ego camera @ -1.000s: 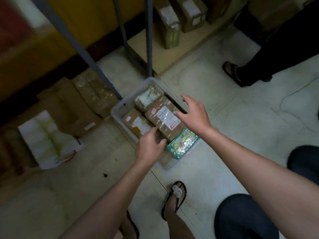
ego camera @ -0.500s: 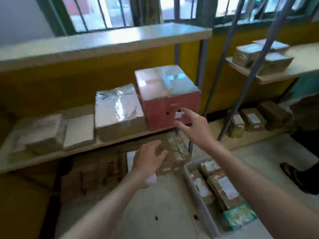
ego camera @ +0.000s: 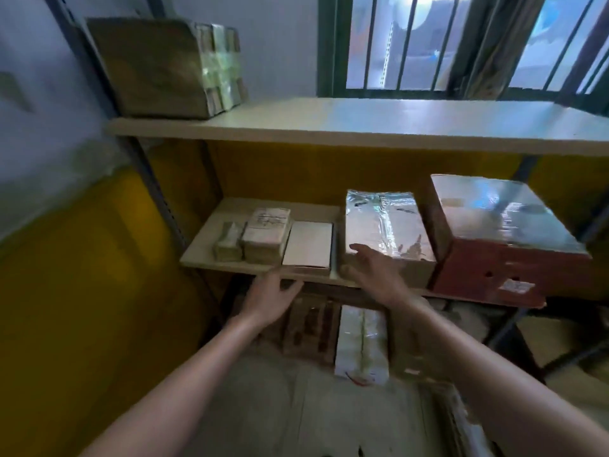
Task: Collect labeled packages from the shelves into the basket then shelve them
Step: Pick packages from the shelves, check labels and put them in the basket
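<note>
Both hands empty, fingers loose: right hand [ego camera: 372, 272] at front-left corner of the foil box [ego camera: 385, 225] on the middle shelf [ego camera: 204, 258], left hand [ego camera: 270, 300] just below the shelf edge; probably best to clamp both box sides, foil looks slippery.

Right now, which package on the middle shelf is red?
The large box farthest right, with red sides and a label low on its front; the others are silver-wrapped, white or brown.

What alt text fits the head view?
A person's right hand reaches to the front of a foil-topped box on the middle shelf, the left hand open below the shelf edge. A red box stands right of it, small packages left.
</note>
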The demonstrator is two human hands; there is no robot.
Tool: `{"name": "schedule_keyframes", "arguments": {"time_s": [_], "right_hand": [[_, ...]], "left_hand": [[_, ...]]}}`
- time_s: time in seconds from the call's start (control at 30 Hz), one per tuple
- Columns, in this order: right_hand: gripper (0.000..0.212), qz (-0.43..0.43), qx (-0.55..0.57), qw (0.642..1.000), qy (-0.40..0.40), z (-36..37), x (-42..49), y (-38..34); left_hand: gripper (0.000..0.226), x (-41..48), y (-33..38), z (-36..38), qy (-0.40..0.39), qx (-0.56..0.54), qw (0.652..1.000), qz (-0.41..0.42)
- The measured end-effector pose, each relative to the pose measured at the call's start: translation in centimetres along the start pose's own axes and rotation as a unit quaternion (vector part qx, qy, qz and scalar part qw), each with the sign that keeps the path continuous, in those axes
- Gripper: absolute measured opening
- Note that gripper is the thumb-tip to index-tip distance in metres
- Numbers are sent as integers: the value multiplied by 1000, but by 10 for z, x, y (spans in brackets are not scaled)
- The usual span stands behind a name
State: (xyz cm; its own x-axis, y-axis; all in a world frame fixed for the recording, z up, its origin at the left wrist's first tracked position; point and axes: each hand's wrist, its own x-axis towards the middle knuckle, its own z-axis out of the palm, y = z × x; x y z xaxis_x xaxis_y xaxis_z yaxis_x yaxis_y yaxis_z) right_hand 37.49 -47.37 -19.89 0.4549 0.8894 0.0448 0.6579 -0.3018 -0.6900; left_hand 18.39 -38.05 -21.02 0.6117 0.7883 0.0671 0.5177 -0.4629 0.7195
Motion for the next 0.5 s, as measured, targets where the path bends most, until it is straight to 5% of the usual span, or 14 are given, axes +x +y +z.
{"name": "schedule_keyframes", "arguments": {"time_s": [0.3, 0.5], "right_hand": [[55, -39, 10, 991, -124, 110, 134, -38], [50, -150, -69, 974, -155, 179, 196, -84]], "left_hand": [[35, 72, -114, -34, 36, 0, 993, -116], [37, 97, -169, -58, 69, -39, 985, -156]]}}
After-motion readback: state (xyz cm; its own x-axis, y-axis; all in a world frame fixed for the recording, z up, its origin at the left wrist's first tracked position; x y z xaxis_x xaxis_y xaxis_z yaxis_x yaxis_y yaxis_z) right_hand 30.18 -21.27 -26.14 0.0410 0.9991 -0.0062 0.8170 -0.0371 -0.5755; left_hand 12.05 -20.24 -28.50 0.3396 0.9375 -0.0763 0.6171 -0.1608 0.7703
